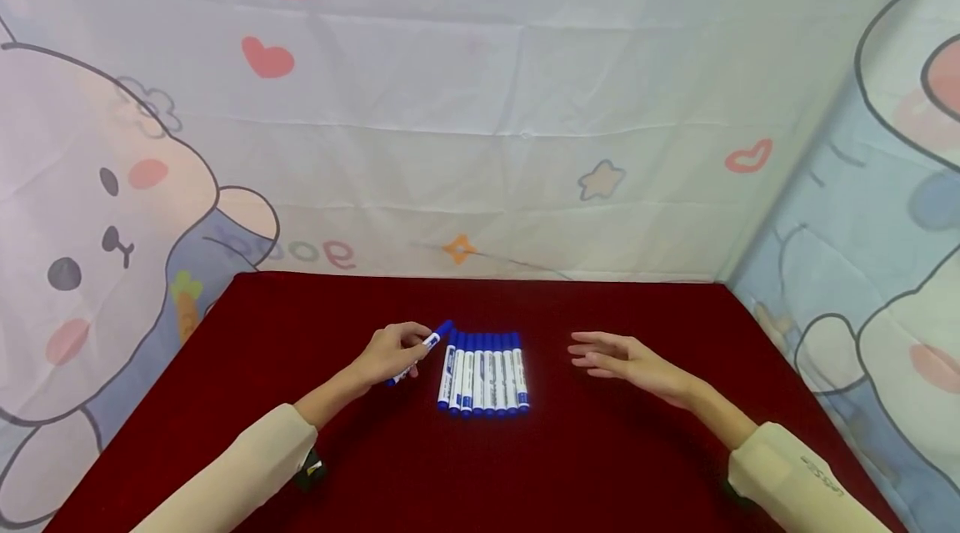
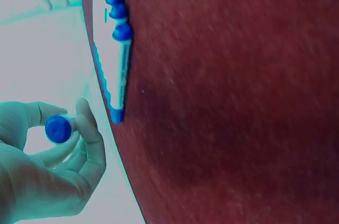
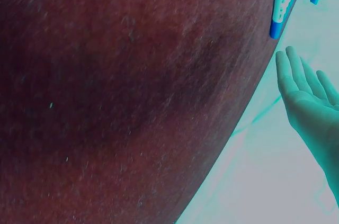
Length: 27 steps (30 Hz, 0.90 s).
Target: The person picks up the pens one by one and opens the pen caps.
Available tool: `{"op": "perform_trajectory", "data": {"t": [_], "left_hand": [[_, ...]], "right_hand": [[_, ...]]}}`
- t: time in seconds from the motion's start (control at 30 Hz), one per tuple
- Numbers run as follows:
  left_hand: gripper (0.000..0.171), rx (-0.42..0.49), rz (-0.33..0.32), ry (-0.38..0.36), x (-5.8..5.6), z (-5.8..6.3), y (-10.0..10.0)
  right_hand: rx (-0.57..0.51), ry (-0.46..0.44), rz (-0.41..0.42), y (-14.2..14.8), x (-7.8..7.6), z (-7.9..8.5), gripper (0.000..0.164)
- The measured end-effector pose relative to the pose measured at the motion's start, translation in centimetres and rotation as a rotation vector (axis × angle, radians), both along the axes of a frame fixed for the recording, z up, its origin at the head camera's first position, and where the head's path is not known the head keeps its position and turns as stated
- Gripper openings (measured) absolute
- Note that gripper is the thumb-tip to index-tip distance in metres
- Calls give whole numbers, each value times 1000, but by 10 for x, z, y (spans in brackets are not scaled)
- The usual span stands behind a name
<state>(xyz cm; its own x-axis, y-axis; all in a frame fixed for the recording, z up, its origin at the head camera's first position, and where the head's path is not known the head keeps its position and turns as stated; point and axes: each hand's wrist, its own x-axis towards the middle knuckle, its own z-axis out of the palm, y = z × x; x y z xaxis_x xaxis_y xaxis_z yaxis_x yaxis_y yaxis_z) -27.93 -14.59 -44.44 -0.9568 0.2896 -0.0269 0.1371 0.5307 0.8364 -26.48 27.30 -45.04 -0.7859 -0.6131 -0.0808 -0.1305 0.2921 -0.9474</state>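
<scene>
Between thumb and fingers, my left hand [image 1: 392,354] pinches a blue-capped white marker [image 1: 432,339], held tilted with its cap up and to the right. In the left wrist view the round blue end of that marker [image 2: 58,128] faces the camera. Just right of it, several like markers [image 1: 483,370] lie side by side in a row on the red cloth, caps toward the far side. My right hand [image 1: 633,362] hovers to the right of the row, fingers extended and holding nothing. The right wrist view shows its palm [image 3: 310,105] and straight fingers.
A dark red cloth [image 1: 600,466] covers the table. Behind it hangs a pale printed curtain [image 1: 450,99] with hearts and cartoon animals, and another printed panel [image 1: 862,266] stands along the right side. A small dark object [image 1: 310,468] shows beneath the left sleeve.
</scene>
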Motion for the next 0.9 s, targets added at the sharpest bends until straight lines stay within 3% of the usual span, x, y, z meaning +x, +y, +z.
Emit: {"op": "perform_trajectory", "data": {"t": [0.13,0.23,0.47,0.67,0.9], "left_hand": [[30,-9,-21,5,2,1,5],[29,-10,-78,12,3,0,9],[32,1,-304,82,7,1,16],[32,-25,-454,133,9,2,25],[29,-48,-530,186,10,0,36]], "right_hand": [[-10,-3,23,-3,-2,-1,58],[-17,-3,40,-6,-2,-1,57],[-31,-13,43,-15,0,1,56],[-28,-25,57,-31,4,0,54],[-20,-77,74,-50,4,-2,57]]}}
